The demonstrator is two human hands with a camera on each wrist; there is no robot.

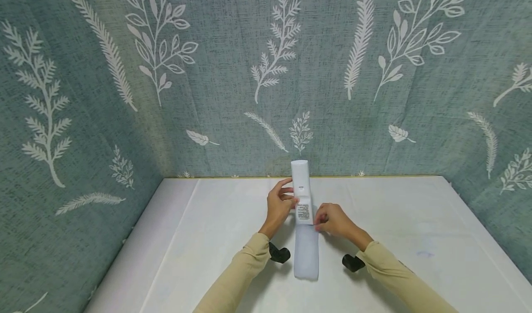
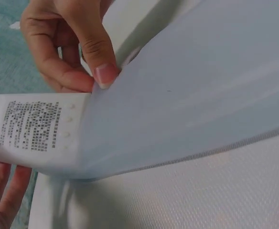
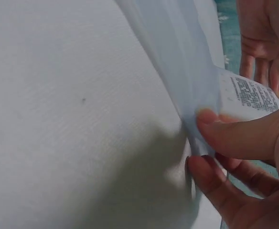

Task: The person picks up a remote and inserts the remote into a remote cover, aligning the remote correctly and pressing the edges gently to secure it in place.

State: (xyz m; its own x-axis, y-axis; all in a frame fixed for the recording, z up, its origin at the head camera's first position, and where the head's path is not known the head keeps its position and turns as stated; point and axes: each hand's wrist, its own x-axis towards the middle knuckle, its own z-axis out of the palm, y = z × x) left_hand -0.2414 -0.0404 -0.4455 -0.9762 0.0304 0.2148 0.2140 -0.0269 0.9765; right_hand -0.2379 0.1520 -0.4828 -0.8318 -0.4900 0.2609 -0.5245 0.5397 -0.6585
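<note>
A white remote control (image 1: 301, 174) is turned with its back up, a printed label showing on its lower half. My left hand (image 1: 280, 207) grips it by the sides, thumb on the near edge and fingers beneath. A pale bluish, translucent sleeve (image 1: 306, 253) extends from the remote's lower end toward me, hanging flat. At the sleeve's mouth, my right hand (image 1: 334, 219) pinches its edge between thumb and fingers. In the left wrist view the sleeve (image 2: 187, 95) meets the remote's end just past the label. How far the remote sits inside is hard to tell.
The white tabletop (image 1: 216, 239) lies under both hands. A green leaf-patterned cloth (image 1: 224, 73) rises behind the table and along its sides. Black devices (image 1: 280, 254) are worn at both wrists.
</note>
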